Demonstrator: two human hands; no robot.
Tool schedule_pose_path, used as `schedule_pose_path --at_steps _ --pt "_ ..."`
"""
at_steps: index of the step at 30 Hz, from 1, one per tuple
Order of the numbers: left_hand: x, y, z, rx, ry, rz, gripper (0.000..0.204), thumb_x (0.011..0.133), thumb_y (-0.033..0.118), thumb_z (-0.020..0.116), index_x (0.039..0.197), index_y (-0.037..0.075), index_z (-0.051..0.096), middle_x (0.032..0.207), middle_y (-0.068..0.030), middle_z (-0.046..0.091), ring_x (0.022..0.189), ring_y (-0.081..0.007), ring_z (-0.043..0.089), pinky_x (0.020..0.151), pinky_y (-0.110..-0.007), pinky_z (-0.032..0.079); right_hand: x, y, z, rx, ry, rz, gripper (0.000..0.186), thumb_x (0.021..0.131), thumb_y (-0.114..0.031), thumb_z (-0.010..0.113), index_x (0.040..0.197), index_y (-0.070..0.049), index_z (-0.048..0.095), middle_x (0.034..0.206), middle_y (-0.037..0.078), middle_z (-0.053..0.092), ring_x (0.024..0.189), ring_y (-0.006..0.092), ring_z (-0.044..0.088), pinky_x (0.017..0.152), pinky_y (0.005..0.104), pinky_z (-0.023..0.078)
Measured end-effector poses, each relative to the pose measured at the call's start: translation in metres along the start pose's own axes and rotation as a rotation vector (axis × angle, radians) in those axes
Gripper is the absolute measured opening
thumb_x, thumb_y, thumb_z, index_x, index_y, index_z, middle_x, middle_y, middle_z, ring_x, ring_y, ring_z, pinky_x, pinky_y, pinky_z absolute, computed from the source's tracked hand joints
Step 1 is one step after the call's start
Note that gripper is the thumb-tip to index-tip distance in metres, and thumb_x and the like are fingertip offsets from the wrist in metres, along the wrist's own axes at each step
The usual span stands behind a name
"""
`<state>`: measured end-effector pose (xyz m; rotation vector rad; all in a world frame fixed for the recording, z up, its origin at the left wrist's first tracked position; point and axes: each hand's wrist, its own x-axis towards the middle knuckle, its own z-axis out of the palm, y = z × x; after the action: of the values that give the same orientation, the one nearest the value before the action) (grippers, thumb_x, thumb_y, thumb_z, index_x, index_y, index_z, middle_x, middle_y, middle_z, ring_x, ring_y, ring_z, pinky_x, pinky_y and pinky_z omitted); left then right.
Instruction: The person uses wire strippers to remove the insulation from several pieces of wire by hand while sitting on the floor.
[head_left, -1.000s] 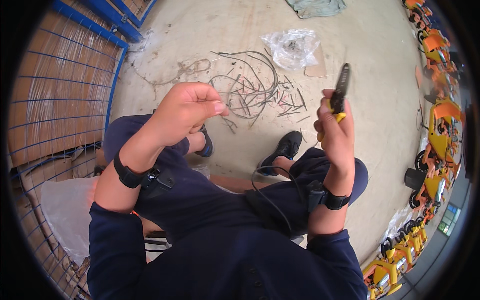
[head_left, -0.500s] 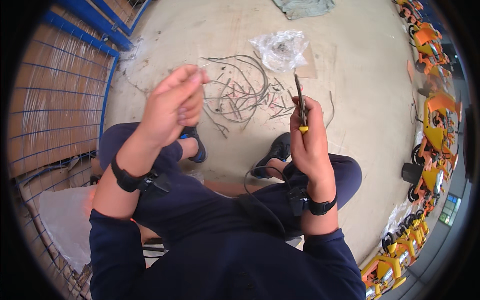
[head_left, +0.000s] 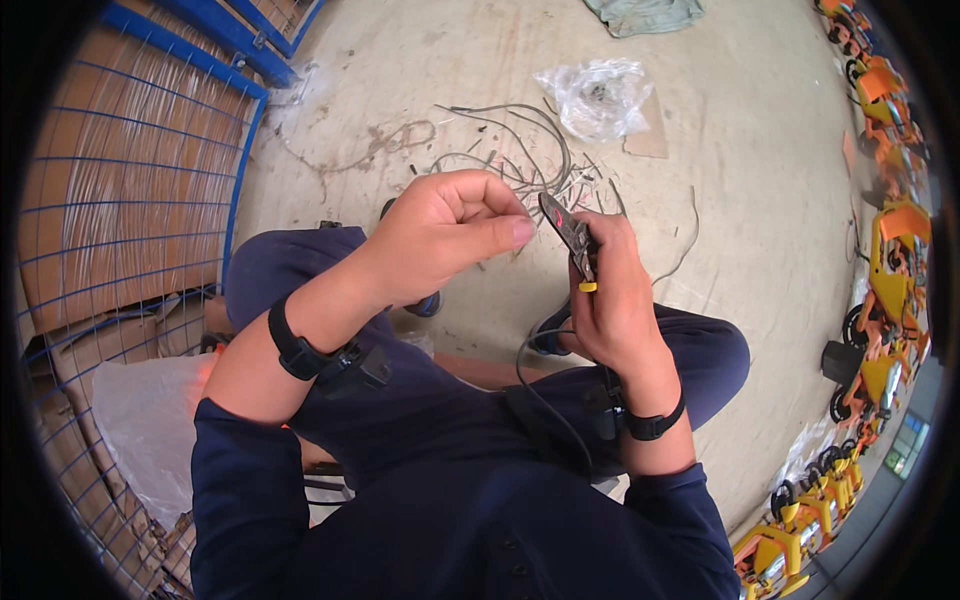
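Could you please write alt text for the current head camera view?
A person's right hand holds a dark plier-like tool with a touch of yellow, close to the curled left hand. Beyond them, loose dark cable pieces and clear plastic lie on the floor.

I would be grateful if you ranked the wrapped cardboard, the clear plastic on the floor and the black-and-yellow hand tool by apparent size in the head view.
1. Wrapped cardboard
2. Clear plastic
3. Black-and-yellow hand tool, smallest though held nearer the camera
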<state>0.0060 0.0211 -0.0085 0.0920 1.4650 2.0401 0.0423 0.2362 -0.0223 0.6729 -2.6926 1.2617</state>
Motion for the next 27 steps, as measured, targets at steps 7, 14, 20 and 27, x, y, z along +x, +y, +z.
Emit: schedule_pose_path --at_steps 7,14,20,27 --pt "-0.002 0.0 -0.004 0.087 0.109 0.168 0.006 0.087 0.004 0.063 0.085 0.005 0.058 0.07 0.005 0.054 0.056 0.0005 0.04 0.047 -0.018 0.029 -0.008 -0.008 0.007 0.527 -0.25 0.362 0.043 0.09 0.0 0.05 0.131 -0.002 0.039 0.101 0.004 0.048 0.088 0.0112 0.047 0.078 0.0278 0.044" --pt "-0.006 0.007 -0.015 -0.009 0.114 0.128 0.005 0.085 0.004 0.066 0.086 0.002 0.062 0.071 0.0038 0.058 0.06 0.0003 0.046 0.052 -0.017 0.034 -0.002 0.005 -0.007 1.038 0.044 0.532 0.038 0.093 -0.009 0.053 0.129 0.001 0.043 0.098 0.004 0.051 0.083 0.0115 0.05 0.073 0.0283 0.047" --pt "-0.002 -0.002 -0.005 0.089 0.133 0.126 0.005 0.086 0.005 0.065 0.086 0.003 0.06 0.071 0.0049 0.057 0.058 0.0012 0.043 0.05 -0.017 0.031 0.001 -0.001 0.009 1.191 0.133 0.589 0.031 0.089 -0.003 0.058 0.118 0.0 0.048 0.09 0.008 0.058 0.071 0.0125 0.055 0.063 0.0267 0.048" --pt "0.002 -0.013 0.0 0.182 0.085 0.036 0.004 0.087 0.003 0.063 0.087 0.001 0.059 0.075 0.0042 0.059 0.065 0.0011 0.047 0.056 -0.016 0.036 0.009 -0.014 0.017 1.18 0.206 0.553 0.036 0.084 0.001 0.064 0.116 -0.001 0.048 0.099 0.011 0.062 0.073 0.0127 0.057 0.064 0.0249 0.048"
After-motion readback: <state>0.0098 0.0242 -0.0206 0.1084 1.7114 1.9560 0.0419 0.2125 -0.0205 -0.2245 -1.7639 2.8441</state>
